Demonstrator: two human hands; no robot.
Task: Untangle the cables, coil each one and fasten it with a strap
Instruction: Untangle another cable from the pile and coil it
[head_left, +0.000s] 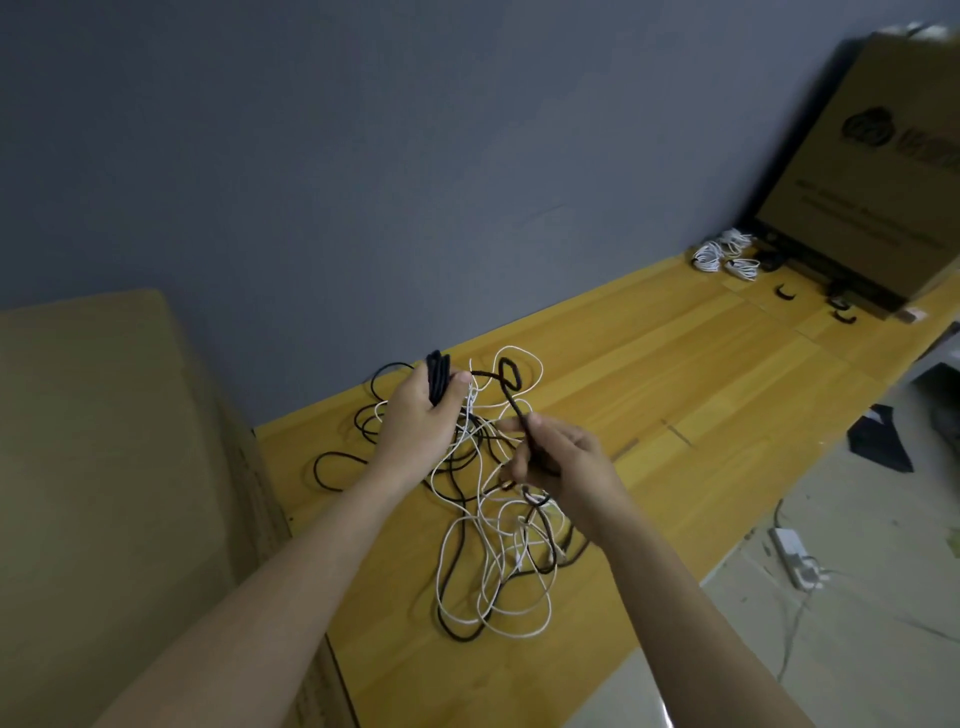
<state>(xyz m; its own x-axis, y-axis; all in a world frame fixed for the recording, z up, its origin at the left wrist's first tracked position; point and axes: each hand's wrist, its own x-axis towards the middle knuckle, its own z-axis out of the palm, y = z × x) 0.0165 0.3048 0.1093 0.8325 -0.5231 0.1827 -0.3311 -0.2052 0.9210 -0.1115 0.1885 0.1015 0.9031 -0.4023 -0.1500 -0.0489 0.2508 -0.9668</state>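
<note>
Black round cable (511, 400) is looping between left hand (423, 415), clutching its coiled turns, and right hand (558, 460), pinching its strand.

A black cable (511, 400) is partly gathered into a tight bundle of loops (438, 382) held upright above the worktop, its free length trailing into a loose tangle of black and white cables (493, 545). Far off lie coiled white cables (724, 254) and curled black straps (787, 293).

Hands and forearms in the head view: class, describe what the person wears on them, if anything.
Both forearms are bare as far as the picture shows, no sleeve showing. The left hand and right hand carry no glove, and no watch, ring or band is visible.
</note>
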